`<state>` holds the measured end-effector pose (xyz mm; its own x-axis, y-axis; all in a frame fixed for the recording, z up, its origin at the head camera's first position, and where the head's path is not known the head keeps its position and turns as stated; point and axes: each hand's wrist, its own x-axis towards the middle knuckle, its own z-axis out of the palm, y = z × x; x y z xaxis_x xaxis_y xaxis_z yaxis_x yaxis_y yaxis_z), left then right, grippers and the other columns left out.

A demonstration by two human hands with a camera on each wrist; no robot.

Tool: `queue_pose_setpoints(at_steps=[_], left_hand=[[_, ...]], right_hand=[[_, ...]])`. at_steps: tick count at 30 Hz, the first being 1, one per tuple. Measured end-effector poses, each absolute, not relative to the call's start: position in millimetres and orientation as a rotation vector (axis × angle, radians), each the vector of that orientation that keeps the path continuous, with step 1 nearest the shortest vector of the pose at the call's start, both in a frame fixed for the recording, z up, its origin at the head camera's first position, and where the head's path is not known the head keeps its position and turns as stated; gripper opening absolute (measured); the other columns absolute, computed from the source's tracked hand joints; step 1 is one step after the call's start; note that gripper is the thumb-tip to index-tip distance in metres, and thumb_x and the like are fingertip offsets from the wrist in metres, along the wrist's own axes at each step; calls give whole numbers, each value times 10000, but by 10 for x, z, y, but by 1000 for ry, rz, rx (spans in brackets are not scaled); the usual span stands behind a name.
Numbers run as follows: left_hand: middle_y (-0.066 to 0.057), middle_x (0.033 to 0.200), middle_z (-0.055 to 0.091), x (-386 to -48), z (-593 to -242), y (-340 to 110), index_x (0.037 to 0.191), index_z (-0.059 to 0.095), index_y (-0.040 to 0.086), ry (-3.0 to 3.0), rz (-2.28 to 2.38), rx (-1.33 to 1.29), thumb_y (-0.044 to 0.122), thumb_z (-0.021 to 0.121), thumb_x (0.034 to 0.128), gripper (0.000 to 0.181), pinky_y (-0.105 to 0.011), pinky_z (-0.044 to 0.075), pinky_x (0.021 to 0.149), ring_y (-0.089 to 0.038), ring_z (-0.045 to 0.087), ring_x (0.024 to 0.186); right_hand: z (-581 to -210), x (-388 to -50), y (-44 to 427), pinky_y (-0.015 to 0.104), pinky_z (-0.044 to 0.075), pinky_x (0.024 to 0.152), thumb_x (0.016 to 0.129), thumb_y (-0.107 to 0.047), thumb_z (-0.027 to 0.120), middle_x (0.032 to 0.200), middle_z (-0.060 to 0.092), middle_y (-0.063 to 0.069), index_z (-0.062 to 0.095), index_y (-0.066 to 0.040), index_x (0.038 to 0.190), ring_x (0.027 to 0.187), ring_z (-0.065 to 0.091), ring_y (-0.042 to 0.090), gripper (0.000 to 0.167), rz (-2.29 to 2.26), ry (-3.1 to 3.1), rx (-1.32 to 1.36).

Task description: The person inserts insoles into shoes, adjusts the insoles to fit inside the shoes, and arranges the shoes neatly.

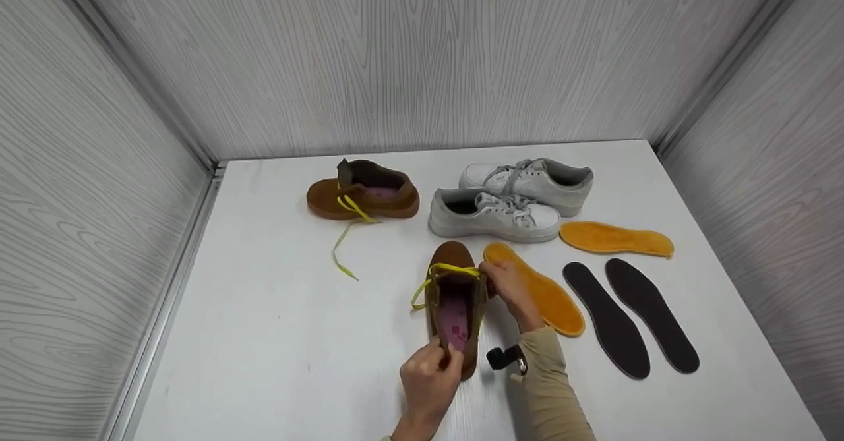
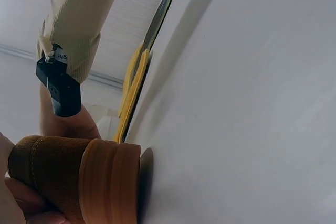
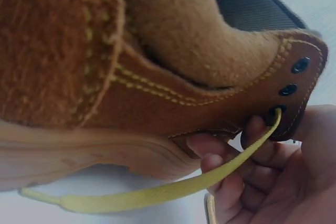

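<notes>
A brown suede shoe (image 1: 452, 255) with a pink insole (image 1: 453, 319) lies toe away from me on the white table. My left hand (image 1: 432, 374) grips its heel (image 2: 105, 179) between thumb and fingers. At the shoe's right side, my right hand (image 1: 509, 285) pinches the eyelet flap (image 3: 307, 80). A yellow lace (image 3: 157, 196) comes out of the lowest visible eyelet and hangs past those fingers. In the head view the lace crosses the top of the shoe, with one end loose on the left.
The other brown shoe (image 1: 324, 197) stands at the back left, its yellow lace (image 1: 337, 250) trailing onto the table. White sneakers (image 1: 501, 222) stand at the back. Orange insoles (image 1: 547, 296) and dark insoles (image 1: 610, 325) lie on the right. Wood-grain panels (image 1: 422, 58) enclose the table.
</notes>
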<state>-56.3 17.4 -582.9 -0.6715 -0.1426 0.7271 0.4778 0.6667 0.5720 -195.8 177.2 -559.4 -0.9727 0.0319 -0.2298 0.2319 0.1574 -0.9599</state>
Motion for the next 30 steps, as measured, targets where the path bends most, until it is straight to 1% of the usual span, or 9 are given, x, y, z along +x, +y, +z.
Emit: queue_pose_setpoints(at_steps=[7,13,17,18,20,23,25,27,30], left_hand=[[81,518,442,-612,-5799,110,519,425,165,-2162,-913,-322,10,756,676,398,-146,301,416,19,322,495],[48,587,630,-860,-5730,-147,573,620,116,-2215,-1045,-240,-45,746,734,261,-201,473,489,-22,556,525],[-52,779,720,-1092,-5690,-300,782,727,23,-2226,-1207,-154,-47,715,789,71,-320,565,635,-174,684,698],[-86,864,729,-1148,-5685,-330,875,733,-7,-2246,-1272,-137,-42,699,811,81,-352,571,700,-218,697,786],[-136,1006,716,-1249,-5693,-376,1078,694,-57,-2319,-1408,-96,-9,670,858,226,-427,546,832,-295,679,955],[-140,1046,703,-1360,-5711,-431,1226,621,-59,-2450,-1605,-15,47,640,909,335,-495,488,918,-322,637,1058],[-99,962,712,-1402,-5735,-449,1183,646,-35,-2515,-1681,8,77,639,923,283,-475,492,889,-284,656,985],[-57,850,701,-1421,-5747,-459,1058,694,-7,-2541,-1702,-15,87,649,925,169,-416,509,799,-223,655,846],[-17,755,639,-1434,-5768,-451,895,710,15,-2560,-1676,-116,69,650,928,87,-326,471,691,-151,573,710]], right_hand=[[-5596,-1895,1846,309,447,523,1032,-321,498,558,481,-29,528,-145,646,496,468,118,426,-1762,2352,239],[-5556,-1841,1907,375,502,593,1031,-454,460,632,524,9,625,-115,787,559,515,153,449,-1620,2351,198],[-5547,-1815,1923,336,440,556,1017,-495,468,599,483,8,591,-124,721,531,483,159,490,-1624,2322,153],[-5547,-1806,1923,325,417,544,1011,-505,476,584,468,6,571,-130,694,519,467,158,500,-1638,2314,140],[-5547,-1790,1927,305,373,520,1004,-508,493,565,442,4,529,-141,658,502,431,157,506,-1657,2304,108],[-5542,-1786,1922,289,346,521,994,-492,530,567,435,-2,512,-139,657,511,401,148,488,-1683,2287,73],[-5543,-1782,1926,289,360,525,998,-443,550,580,450,2,542,-109,684,524,411,151,458,-1709,2278,57],[-5549,-1784,1928,292,385,538,1008,-369,555,596,472,5,581,-68,727,537,433,150,413,-1746,2269,50],[-5560,-1796,1930,285,413,548,1013,-223,545,614,494,8,610,-13,769,551,456,143,328,-1843,2242,70]])
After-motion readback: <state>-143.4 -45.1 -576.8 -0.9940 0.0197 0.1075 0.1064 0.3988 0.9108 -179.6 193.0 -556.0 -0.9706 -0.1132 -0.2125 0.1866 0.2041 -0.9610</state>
